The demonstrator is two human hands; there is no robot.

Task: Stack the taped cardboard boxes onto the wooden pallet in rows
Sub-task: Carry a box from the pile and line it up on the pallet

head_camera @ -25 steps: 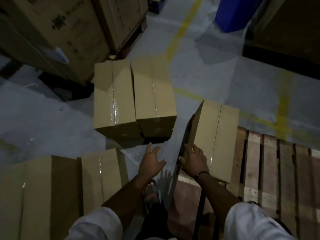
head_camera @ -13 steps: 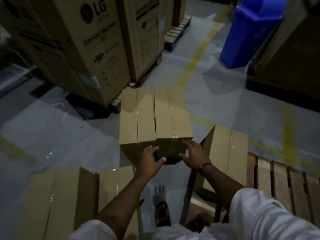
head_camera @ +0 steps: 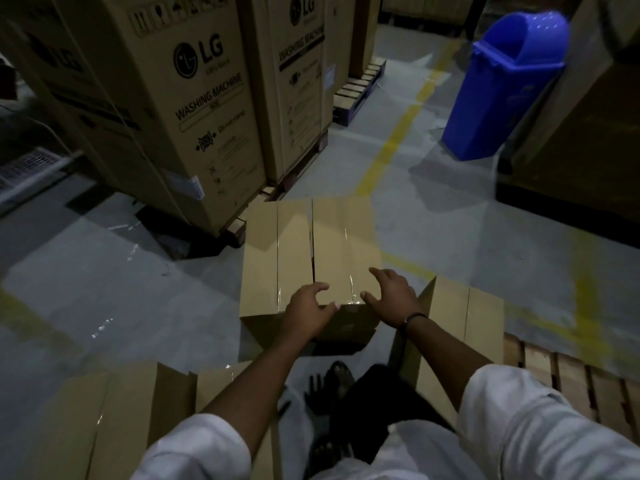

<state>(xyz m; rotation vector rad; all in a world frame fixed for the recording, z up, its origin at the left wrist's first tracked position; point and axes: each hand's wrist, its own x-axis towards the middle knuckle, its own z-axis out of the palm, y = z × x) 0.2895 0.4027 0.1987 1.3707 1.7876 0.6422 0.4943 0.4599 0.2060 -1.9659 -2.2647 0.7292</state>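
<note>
Touching the taped box (head_camera: 343, 244), left grip (head_camera: 306, 306) and right grip (head_camera: 393, 292) lie released; washing-machine cartons (head_camera: 194, 109) loom behind.

Dim warehouse, looking down past a person's white sleeves (head_camera: 540, 431). Two taped boxes stood side by side on the grey floor (head_camera: 104, 271): a left box (head_camera: 273, 258) and a right box (head_camera: 343, 237). The left grip (head_camera: 306, 306) lay on their near top edge where the two met, fingers loosely bent. The right grip (head_camera: 391, 294) rested on the right box's top, fingers spread. Just right of them, a third box (head_camera: 460, 323) stood on the corner of a pallet (head_camera: 571, 386). More boxes (head_camera: 104, 427) lay at lower left. Behind stood tall washing-machine cartons (head_camera: 194, 109), a yellow line (head_camera: 391, 147) and a blue bin (head_camera: 509, 84).
</note>
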